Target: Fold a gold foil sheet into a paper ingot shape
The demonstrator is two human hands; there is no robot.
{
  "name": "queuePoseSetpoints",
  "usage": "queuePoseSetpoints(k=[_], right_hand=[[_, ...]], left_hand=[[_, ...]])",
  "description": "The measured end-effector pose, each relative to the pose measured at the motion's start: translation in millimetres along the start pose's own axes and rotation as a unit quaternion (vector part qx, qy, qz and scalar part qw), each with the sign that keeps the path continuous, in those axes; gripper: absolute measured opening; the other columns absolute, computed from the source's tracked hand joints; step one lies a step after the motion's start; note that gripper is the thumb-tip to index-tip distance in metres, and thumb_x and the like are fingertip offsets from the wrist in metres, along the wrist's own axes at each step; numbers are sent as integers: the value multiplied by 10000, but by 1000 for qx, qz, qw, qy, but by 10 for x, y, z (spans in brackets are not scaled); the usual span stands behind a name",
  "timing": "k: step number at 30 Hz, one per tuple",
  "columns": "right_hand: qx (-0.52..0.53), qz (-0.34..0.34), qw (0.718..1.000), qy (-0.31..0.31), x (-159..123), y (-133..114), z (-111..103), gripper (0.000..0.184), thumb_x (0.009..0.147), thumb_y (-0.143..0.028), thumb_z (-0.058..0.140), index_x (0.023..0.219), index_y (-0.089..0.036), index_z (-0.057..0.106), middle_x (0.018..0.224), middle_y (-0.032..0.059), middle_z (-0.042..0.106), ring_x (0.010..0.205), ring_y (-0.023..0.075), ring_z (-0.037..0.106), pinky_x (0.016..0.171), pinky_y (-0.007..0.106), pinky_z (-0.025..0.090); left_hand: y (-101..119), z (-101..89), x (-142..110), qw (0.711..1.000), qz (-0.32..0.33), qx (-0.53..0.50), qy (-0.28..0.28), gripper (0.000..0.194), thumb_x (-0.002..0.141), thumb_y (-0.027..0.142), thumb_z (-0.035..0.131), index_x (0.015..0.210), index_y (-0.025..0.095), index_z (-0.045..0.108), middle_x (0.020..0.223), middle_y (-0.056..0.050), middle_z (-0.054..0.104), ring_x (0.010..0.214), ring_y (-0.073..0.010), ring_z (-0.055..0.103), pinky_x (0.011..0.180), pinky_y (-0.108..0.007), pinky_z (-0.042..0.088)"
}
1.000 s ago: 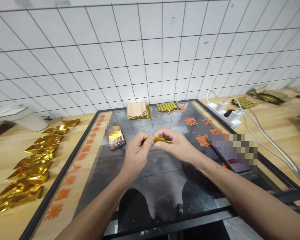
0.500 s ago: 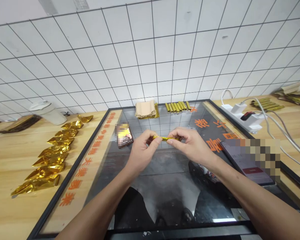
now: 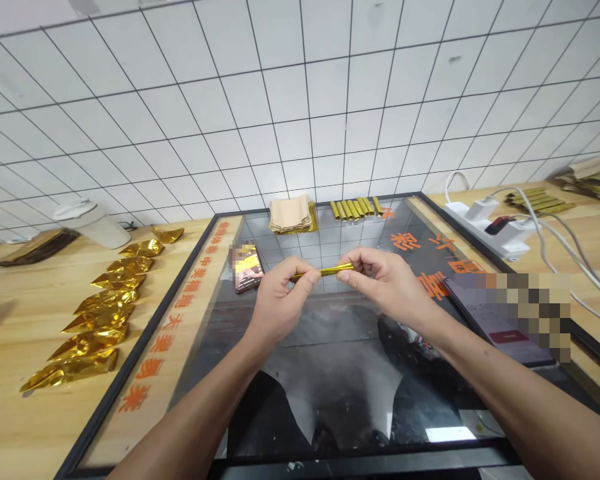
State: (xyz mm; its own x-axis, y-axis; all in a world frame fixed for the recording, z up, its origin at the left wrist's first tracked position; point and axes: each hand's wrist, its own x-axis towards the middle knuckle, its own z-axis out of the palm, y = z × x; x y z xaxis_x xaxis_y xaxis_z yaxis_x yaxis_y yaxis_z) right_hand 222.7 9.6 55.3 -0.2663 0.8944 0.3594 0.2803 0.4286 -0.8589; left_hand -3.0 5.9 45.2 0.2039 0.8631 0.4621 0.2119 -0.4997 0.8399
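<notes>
Above the dark glass panel (image 3: 325, 360), a thin roll of gold foil paper (image 3: 333, 270) stretches level between my two hands. My left hand (image 3: 280, 293) is closed on its left end, thumb pressed against the fingers. At the other end, my right hand (image 3: 387, 280) pinches the roll between thumb and fingers. Both tips of the roll are partly hidden by the fingers. Beyond my hands, a stack of brown-backed gold paper sheets (image 3: 289, 215) lies by the wall. To its right several finished-looking gold rolls (image 3: 353, 209) are lined up side by side.
Several folded gold foil pieces (image 3: 89, 343) form a column on the wooden table (image 3: 10, 427) at left. Behind them stands a white cup (image 3: 100, 230). One phone (image 3: 249, 268) lies left of my hands, another (image 3: 500, 327) at right. A power strip (image 3: 485, 230) with cables sits beyond.
My hands have moved slightly apart along the gold roll, so more of it shows between them. The view has shifted a little; things on the table have stayed put.
</notes>
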Motion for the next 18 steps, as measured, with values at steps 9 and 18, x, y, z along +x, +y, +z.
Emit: queuePoseSetpoints(k=[9,18], right_hand=[[-35,6,999,-24,-33,-72,-4,160,957,-338,746,850,-220,743,759,6,686,721,175,580,665,319,434],[88,53,994,-23,-19,-22,64,214,893,-419,830,892,-212,773,804,20,731,733,172,611,653,313,476]], left_hand=[[47,-29,28,984,36,140,-103,153,1026,312,640,948,225,738,887,-23,719,841,-187,637,794,-305,447],[99,10,25,991,-24,68,-113,258,1005,312,617,785,207,699,775,-8,661,761,-172,603,720,-282,436]])
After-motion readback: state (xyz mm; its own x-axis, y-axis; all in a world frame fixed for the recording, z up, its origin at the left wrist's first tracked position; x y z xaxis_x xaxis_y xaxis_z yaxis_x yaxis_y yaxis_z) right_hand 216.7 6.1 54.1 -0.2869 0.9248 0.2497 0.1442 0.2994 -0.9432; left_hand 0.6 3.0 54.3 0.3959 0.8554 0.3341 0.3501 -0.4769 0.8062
